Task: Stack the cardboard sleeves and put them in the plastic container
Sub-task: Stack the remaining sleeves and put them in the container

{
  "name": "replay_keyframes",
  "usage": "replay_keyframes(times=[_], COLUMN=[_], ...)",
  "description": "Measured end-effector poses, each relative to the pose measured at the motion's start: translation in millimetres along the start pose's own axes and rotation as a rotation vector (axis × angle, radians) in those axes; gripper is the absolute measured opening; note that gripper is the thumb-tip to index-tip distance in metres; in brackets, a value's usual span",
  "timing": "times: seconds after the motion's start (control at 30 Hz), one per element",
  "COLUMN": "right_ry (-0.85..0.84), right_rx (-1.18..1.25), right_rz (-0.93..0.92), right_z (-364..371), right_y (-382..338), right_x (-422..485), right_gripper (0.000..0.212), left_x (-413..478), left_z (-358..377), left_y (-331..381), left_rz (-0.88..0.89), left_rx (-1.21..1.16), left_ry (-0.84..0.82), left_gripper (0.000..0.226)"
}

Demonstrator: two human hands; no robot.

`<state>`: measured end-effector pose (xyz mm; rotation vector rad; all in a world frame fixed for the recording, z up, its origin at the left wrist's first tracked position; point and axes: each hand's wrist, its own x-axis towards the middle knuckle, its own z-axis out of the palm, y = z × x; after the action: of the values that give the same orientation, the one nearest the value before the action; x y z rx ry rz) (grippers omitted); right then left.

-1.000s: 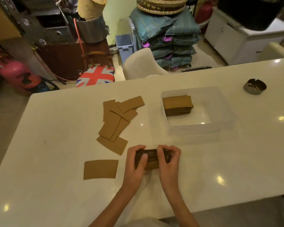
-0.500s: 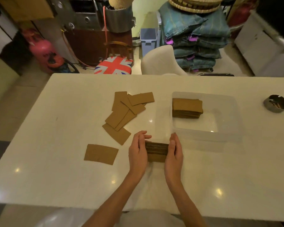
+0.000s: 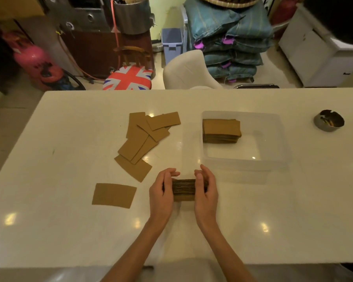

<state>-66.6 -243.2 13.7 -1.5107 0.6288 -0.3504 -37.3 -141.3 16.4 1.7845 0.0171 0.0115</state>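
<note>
**Cardboard stack [image 3: 184,189] pressed between 2 hands**

Brown layered edges of the stack faced up, near the front of the table [image 3: 69,220]; whether it touched the top could not be told. The left hand [image 3: 162,193] curled round its left end and the right hand [image 3: 206,192] curled round its right end, fingers bent over the far side. The stack sat squarely between the 2 palms, touching both. The container [image 3: 273,139] stood just beyond and to the right, apart from the hands, with a second stack [image 3: 221,130] flat in its far-left corner. Loose sleeves [image 3: 145,139] overlapped left of it. 1 single sleeve [image 3: 114,195] lay flat left of the left hand.
</note>
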Motion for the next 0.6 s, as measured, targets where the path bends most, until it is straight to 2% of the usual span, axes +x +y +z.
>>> replay_keyframes(times=[0.13, 0.33, 0.5, 0.6], right_ry=[-0.006, 0.000, -0.058, -0.088], right_rx=[0.003, -0.024, -0.101, -0.164], right_rz=[-0.042, -0.060, -0.130, -0.135], right_z=[-1, -4, -10, -11], right_y=[-2, 3, 12, 10], right_x=[-1, 3, 0, 3], right_gripper=[0.028, 0.028, 0.032, 0.033], left_x=[3, 2, -5, 0], left_z=[5, 10, 4, 4], left_y=[-1, -3, -8, -10], left_rz=[-0.026, -0.049, -0.005, -0.047], left_rx=[-0.004, -0.107, -0.107, -0.134], left_ry=[0.076, 0.063, 0.006, 0.007], left_gripper=[0.027, 0.029, 0.032, 0.031])
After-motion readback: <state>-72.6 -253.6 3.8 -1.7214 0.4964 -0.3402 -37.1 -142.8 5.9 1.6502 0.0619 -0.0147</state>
